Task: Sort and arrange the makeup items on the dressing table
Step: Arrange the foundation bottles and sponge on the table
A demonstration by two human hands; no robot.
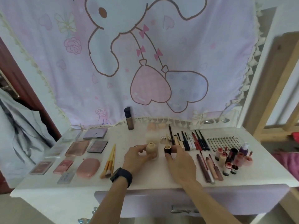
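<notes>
My left hand point(137, 156) grips a beige foundation bottle point(151, 149) with its neck uncovered, standing mid-table. My right hand point(179, 160) pinches a black cap point(168, 150) just right of the bottle. Behind them stand a pale bottle point(152, 135) and a silver-topped item point(164, 139). Palettes and compacts point(88, 147) lie in rows on the left. Yellow-handled brushes point(110, 162) lie beside my left wrist. Pencils and mascaras point(189, 140) are lined up to the right, with lip tubes point(208, 167) and several small bottles point(231, 159) beyond.
A dark rectangular bottle point(129, 118) stands at the back against the pink cartoon cloth point(145, 62). A lash tray point(221, 141) lies at the right rear. The white table's front edge point(80, 189) sits above a drawer handle point(182, 209). A wooden frame point(275, 94) rises at right.
</notes>
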